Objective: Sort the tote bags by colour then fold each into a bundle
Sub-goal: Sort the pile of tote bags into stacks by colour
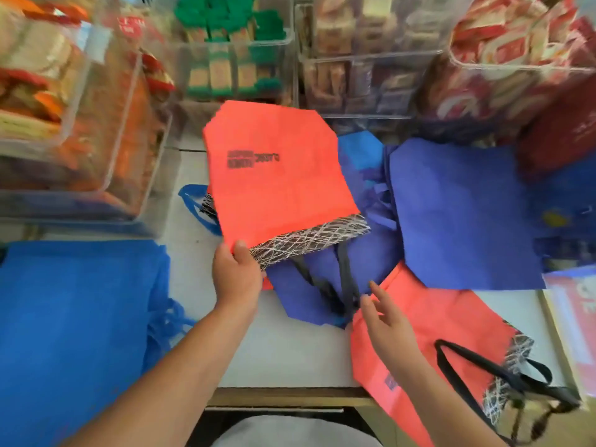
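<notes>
- Head view: the left hand [237, 272] pinches the near corner of the orange tote bag [280, 175] beyond it.
- The right hand [387, 321] is spread and holds nothing; a second orange bag [451, 327] lies under it on the desk [280, 356].
- Purple bags [458, 214] lie beyond the right hand, and a blue bag [74, 317] lies left of the left hand.

The white tabletop [277, 356] is carrying scattered tote bags. A bright blue tote bag [71, 317] is lying over its left edge. One purple tote bag [316, 285] is lying in the middle and another purple bag [461, 214] toward the right edge. An orange tote bag [445, 327] is lying at the near right corner, its black handles [503, 372] hanging past the near edge. Clear bins [371, 56] are standing along the far edge.
</notes>
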Motion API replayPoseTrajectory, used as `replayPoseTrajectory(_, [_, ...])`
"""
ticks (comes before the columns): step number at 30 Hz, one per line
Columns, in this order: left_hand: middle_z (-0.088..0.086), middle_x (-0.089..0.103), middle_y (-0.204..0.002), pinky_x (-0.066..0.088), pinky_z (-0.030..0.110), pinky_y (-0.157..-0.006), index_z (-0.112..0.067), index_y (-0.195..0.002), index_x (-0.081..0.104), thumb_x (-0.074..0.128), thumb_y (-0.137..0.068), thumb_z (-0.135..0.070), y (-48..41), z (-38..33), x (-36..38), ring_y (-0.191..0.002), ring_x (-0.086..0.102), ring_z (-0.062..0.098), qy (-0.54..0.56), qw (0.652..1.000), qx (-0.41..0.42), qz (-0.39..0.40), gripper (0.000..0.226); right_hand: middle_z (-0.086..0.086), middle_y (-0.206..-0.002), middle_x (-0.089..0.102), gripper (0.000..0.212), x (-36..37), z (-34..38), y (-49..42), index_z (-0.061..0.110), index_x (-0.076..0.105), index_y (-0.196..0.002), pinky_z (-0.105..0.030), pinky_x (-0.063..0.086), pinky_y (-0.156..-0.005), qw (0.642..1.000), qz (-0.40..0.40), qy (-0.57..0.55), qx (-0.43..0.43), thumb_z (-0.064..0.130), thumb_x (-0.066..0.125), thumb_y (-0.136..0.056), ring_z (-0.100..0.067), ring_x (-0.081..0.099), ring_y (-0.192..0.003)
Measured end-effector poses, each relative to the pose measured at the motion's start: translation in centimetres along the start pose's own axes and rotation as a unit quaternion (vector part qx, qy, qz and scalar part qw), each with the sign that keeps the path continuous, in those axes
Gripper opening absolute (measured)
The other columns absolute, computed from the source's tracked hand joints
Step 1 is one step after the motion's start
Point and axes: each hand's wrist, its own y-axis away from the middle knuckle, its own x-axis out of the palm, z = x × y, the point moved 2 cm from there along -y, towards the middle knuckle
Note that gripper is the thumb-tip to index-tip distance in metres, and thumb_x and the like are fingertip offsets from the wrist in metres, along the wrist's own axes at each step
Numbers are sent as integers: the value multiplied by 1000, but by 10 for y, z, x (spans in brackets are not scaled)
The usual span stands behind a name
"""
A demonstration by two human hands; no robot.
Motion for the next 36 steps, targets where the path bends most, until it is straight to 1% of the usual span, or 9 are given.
replayPoseTrajectory(5, [19, 58, -75, 37, 21, -33, -9, -93, 53, 43, -108, -17, 72, 27, -43, -47, 48, 21, 70, 993, -92, 8, 20, 12, -117, 65, 55, 38, 46, 9, 60, 33, -147, -45, 54, -97, 989, 10, -145, -27, 52, 58, -98, -30, 67, -110])
replayPoseTrajectory(8, [9, 56, -76, 39, 22, -36, -13, -98, 56, 45, -107, -20, 101, 47, -46, -51, 50, 21, 52, 992, -89, 71, 17, 8, -124, 64, 69, 43, 65, 8, 67, 36, -140, -47, 51, -103, 992, -7, -104, -68, 64, 69, -80, -23, 66, -109])
replayPoseTrajectory(11, [4, 66, -89, 61, 41, -62, -24, -101, 56, 46, -96, -53, 129, 63, -46, -74, 66, 25, 0, 988, -83, 134, 31, 3, -121, 68, 68, 37, 61, 15, 43, 53, -139, -51, 50, -106, 995, 19, -39, -88, 41, 75, -75, -19, 66, -107])
replayPoseTrajectory(14, [-5, 63, -79, 62, 47, -74, -24, -95, 56, 47, -100, -47, 160, 67, -41, -72, 62, 16, 0, 985, -60, 164, 26, 4, -125, 65, 49, 12, 51, 37, 21, 58, -134, -29, 43, -108, 987, -34, 27, -153, 2, 64, -90, -9, 60, -116])
replayPoseTrajectory(18, [-5, 45, -58, 47, 34, -58, -9, -81, 52, 54, -104, -31, 204, 71, -17, -53, 45, 9, -13, 978, -14, 209, 32, 9, -133, 58, 49, -49, 20, 65, 21, 53, -141, -5, 36, -99, 974, -98, 41, -200, 0, 58, -97, -2, 52, -121])
replayPoseTrajectory(22, [2, 58, -61, 37, 21, -41, -12, -89, 56, 47, -108, -32, 257, 86, 30, -45, 53, 13, -89, 915, -103, 380, 29, 2, -131, 61, 60, -121, -52, 71, 31, 41, -150, -30, 52, -85, 986, -141, 62, -62, 18, 64, -97, -20, 62, -91])
replayPoseTrajectory(26, [8, 65, -84, 37, 21, -40, -18, -90, 53, 39, -109, -42, 287, 90, 66, -64, 60, 22, -164, 827, -120, 524, 33, -28, -136, 49, 97, -153, -94, 69, 40, 19, -159, -47, 43, -107, 977, -133, 139, 94, 56, 64, -75, -42, 51, -124])
replayPoseTrajectory(32, [-2, 64, -83, 47, 24, -53, -21, -87, 62, 56, -102, -30, 269, 90, 68, -71, 62, 10, -149, 873, -51, 461, 19, -35, -159, 21, 78, -108, -90, 77, 23, 46, -153, -49, 20, -121, 968, -194, 155, -39, 52, 57, -81, -44, 23, -149])
replayPoseTrajectory(36, [-1, 71, -98, 60, 43, -86, -23, -99, 67, 60, -96, -28, 201, 82, 40, -87, 66, 17, -143, 937, -59, 313, 8, -21, -161, 33, 80, -59, -115, 36, 33, 44, -152, -52, 26, -120, 959, -70, 263, -81, 70, 33, -82, -44, 29, -148])
